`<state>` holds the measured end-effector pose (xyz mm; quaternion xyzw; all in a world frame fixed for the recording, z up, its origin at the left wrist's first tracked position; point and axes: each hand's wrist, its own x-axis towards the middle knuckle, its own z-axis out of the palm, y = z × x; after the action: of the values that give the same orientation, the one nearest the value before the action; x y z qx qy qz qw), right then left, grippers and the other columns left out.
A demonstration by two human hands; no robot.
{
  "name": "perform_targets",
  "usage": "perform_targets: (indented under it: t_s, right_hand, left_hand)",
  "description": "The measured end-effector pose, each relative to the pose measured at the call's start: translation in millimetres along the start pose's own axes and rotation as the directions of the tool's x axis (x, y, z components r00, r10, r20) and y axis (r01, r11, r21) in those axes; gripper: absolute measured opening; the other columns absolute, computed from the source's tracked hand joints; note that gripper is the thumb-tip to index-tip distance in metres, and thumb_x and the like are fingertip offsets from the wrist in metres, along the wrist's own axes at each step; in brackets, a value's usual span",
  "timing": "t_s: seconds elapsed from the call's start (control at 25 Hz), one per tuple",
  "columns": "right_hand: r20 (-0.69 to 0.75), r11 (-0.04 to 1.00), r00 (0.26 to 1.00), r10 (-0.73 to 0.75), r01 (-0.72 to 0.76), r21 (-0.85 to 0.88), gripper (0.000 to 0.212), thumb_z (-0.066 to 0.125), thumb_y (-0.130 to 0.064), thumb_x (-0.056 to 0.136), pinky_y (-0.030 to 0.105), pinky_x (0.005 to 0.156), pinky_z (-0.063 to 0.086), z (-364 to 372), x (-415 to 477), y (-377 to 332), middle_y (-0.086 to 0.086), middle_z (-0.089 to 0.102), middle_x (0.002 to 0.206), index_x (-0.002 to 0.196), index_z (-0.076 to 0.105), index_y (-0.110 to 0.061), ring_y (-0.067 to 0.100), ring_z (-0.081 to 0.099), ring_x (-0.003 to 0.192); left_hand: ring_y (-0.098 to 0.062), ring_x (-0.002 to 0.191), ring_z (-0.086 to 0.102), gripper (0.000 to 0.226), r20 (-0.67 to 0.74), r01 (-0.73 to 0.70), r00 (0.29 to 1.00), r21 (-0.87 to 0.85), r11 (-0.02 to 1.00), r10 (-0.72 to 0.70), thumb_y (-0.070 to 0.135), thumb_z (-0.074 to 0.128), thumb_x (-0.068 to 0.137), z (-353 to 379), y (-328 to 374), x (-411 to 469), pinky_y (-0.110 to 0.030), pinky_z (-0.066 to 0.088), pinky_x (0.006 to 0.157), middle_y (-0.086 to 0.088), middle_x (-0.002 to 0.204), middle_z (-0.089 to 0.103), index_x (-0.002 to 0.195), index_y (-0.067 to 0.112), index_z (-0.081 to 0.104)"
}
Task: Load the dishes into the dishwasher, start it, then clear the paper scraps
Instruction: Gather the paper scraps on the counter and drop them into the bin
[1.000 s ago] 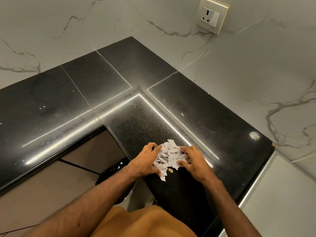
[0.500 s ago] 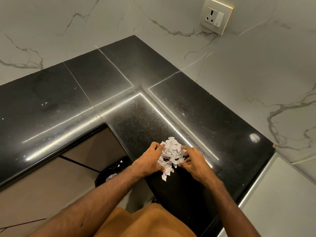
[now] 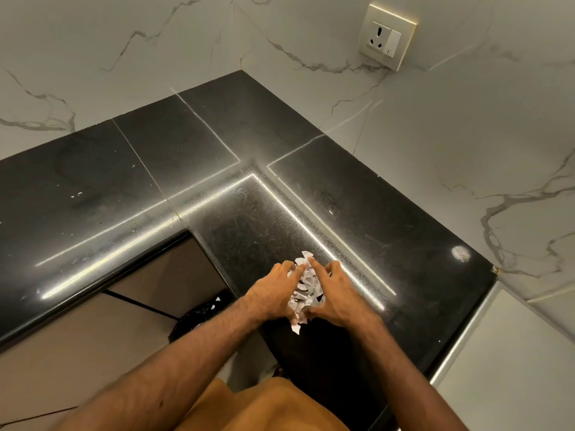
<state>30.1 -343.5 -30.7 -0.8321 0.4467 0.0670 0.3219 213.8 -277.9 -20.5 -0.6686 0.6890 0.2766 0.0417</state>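
A heap of white torn paper scraps [image 3: 303, 290] lies on the black stone counter [image 3: 373, 231], close to its front edge. My left hand [image 3: 273, 293] cups the heap from the left with curled fingers. My right hand [image 3: 334, 297] cups it from the right, its fingers bent over the top of the scraps. The two hands squeeze the scraps into a narrow bundle between them. One scrap [image 3: 296, 328] sticks out below the hands. The dishwasher and dishes are out of view.
A bin with a black liner [image 3: 202, 315] stands on the floor below the counter's inner corner, a few scraps in it. Marble walls close the corner behind; a wall socket [image 3: 385, 37] is at upper right. A pale cabinet front [image 3: 510, 368] lies right.
Both hands have closed in on each other, pressing the loose heap into a tighter, narrower bundle. The view has shifted slightly.
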Motion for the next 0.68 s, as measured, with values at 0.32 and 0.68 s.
perform_targets:
  t_s: [0.32,0.68]
  right_hand:
    - [-0.044,0.998,0.998,0.036,-0.034,0.046,0.111,0.087,-0.053,0.075,0.038,0.102,0.053,3.6,6.0,-16.9,-0.001,0.029,0.133,0.162,0.022,-0.031,0.017,0.048,0.116]
    - [-0.079,0.994,0.994,0.07,-0.063,0.093,0.077,0.077,-0.037,0.092,0.033,0.099,0.053,-1.9,0.2,-24.4,-0.004,0.034,0.126,0.156,0.036,-0.028,0.015,0.053,0.105]
  left_hand:
    - [-0.024,0.134,0.042,0.114,-0.012,-0.01,1.0,-0.016,1.0,0.01,0.039,0.085,0.081,-8.1,3.3,12.2,-0.035,0.04,0.114,-0.008,0.151,0.036,0.163,0.009,0.011]
    - [-0.022,0.121,0.053,0.06,-0.028,0.03,0.999,-0.036,0.999,-0.031,0.036,0.072,0.094,-10.6,1.8,20.6,-0.038,0.051,0.103,-0.006,0.137,0.045,0.145,0.015,0.047]
